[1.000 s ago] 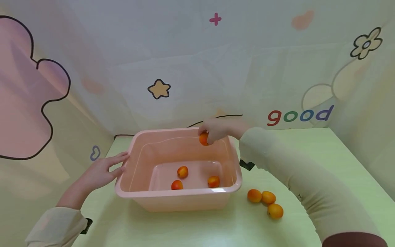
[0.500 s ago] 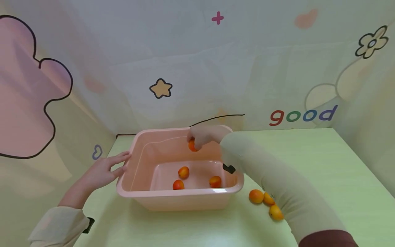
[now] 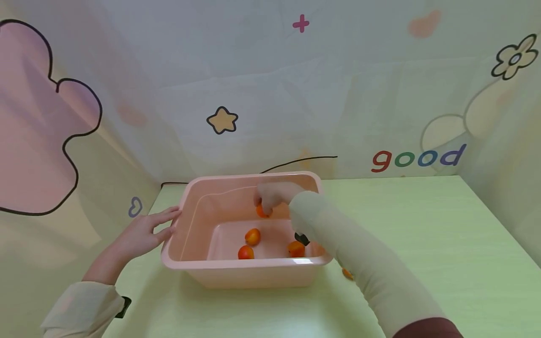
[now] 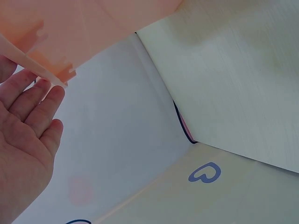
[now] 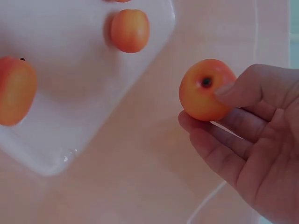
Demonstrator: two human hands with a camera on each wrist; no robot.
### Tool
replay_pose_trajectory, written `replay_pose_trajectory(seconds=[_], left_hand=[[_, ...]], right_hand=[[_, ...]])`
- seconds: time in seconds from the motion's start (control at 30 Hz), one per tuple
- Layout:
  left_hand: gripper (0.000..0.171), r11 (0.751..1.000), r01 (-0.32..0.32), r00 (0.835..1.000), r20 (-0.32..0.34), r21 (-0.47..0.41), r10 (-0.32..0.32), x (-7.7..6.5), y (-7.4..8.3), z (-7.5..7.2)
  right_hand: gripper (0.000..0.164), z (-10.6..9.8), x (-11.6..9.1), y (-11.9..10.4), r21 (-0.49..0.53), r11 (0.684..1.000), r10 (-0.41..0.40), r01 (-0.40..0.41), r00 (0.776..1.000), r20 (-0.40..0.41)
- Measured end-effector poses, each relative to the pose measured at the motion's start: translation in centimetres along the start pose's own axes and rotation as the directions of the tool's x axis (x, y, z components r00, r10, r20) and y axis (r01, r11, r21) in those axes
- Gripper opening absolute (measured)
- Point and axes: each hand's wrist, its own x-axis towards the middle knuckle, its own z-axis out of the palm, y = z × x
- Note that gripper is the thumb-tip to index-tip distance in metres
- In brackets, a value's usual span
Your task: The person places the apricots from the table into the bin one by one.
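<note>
A pink plastic basin [image 3: 249,274] stands on the table, with three orange-red apricots on its floor: one near the middle [image 3: 252,236], one closer to the front [image 3: 245,252] and one at the right [image 3: 296,249]. Inside it, above the floor near the back wall, my right hand [image 3: 275,194] pinches another apricot [image 5: 203,95] between thumb and fingers. The right wrist view shows a dark spot on this fruit. My left hand [image 3: 141,233] rests its outstretched fingers [image 4: 44,109] against the basin's left rim.
Right of the basin, an apricot [image 3: 347,273] peeks out from behind my right sleeve [image 3: 359,263]. A patterned cloth backdrop [image 3: 270,94] rises behind and beside the pale green table [image 3: 422,225].
My right hand has moved left and down into the basin with the apricot. The right sleeve now covers most of the apricots on the table. My left hand stays at the rim.
</note>
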Motion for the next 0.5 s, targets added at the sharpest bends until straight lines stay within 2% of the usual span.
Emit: replay_pose_trajectory(seconds=[0.17,0.27,0.33,0.4,0.43,0.5], left_hand=[[0.047,1.0,0.0,1.0,0.001,0.002,0.0,0.0,-0.2,0.1],[0.047,1.0,-0.003,1.0,-0.001,0.003,0.003,0.0,-0.2,0.1],[0.046,1.0,-0.003,1.0,-0.003,0.002,0.003,0.0,-0.1,0.1],[0.046,1.0,-0.003,1.0,-0.004,0.0,0.003,0.0,-0.1,0.0],[0.046,1.0,-0.004,1.0,-0.004,0.0,0.004,0.0,-0.1,0.0],[0.046,1.0,-0.005,1.0,-0.004,-0.001,0.005,0.0,-0.1,0.0]], right_hand=[[0.021,0.6,-0.9,-0.5,-0.028,1.0,0.01,-0.011,1.0,-0.015],[0.021,1.4,-1.5,-0.6,0.055,0.998,0.016,-0.016,1.0,-0.012],[0.022,1.7,-2.9,-0.7,0.246,0.963,0.106,-0.107,0.994,0.019],[0.026,2.1,-4.0,-0.8,0.409,0.895,0.171,-0.177,0.984,0.051],[0.029,2.1,-4.6,-0.9,0.462,0.862,0.2,-0.207,0.978,0.064],[0.034,2.3,-5.2,-1.1,0.502,0.831,0.225,-0.238,0.97,0.087]])
